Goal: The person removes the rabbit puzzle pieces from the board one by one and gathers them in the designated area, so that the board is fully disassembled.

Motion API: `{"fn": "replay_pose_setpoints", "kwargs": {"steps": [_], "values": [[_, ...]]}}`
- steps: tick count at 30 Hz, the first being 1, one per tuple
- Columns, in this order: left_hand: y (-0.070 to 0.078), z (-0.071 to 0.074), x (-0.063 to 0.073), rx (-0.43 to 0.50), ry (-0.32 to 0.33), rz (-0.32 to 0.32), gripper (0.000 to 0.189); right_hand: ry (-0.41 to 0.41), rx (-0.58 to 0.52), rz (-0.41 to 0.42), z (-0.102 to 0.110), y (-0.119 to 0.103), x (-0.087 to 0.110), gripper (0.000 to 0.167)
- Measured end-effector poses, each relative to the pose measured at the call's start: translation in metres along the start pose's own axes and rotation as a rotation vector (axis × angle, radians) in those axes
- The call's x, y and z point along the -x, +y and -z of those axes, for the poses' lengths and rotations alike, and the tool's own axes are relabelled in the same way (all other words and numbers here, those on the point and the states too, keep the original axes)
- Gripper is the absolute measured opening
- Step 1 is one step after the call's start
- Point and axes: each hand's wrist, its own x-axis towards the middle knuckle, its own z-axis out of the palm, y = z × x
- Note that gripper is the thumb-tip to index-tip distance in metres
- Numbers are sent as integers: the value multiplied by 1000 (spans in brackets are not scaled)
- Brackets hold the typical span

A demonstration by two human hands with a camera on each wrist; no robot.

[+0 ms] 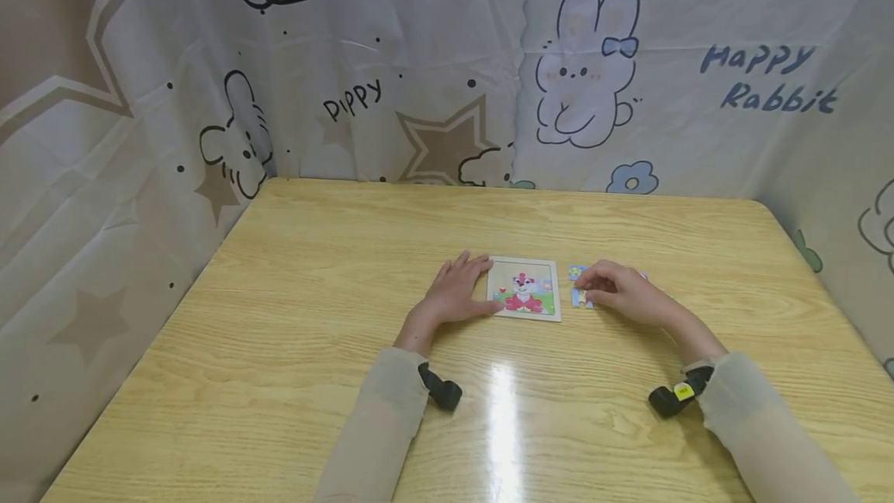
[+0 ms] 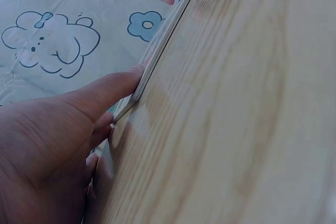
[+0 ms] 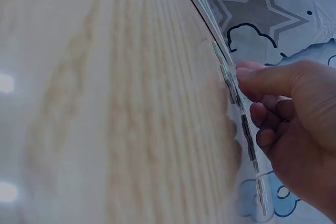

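A square picture puzzle board [image 1: 556, 286] with a pale frame lies on the table, showing a red-and-white cartoon animal on grass. My left hand [image 1: 457, 291] rests along its left side, fingers extended near the far corner and thumb on the near corner. In the left wrist view the thumb [image 2: 118, 83] lies on the frame's edge. Right of the board, my right hand [image 1: 624, 291] bends over several loose puzzle pieces [image 1: 576, 299], with thumb and forefinger pinching at one. From the right wrist, the thumb [image 3: 262, 78] is right at a piece [image 3: 229, 83]; the other fingers curl beneath.
More puzzle pieces [image 3: 248, 137] lie in a row under and beyond the right hand, partly hidden by it in the head view. The wooden table [image 1: 293, 410] meets a printed cloth curtain [image 1: 433, 45] at its back and sides.
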Motion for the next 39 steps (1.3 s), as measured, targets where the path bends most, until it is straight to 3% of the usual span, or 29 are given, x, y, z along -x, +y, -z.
{"fn": "replay_pose_setpoints", "kwargs": {"steps": [12,20,39], "values": [[-1,-1,-2,-16,-4,10,82,-23,0,-1,-12,-13,-23,22],[0,0,-2,-14,-4,8,82,-19,5,88,-24,-24,-43,22],[1,1,-1,-12,-1,3,81,-86,66,-24,-36,-47,-66,27]]}}
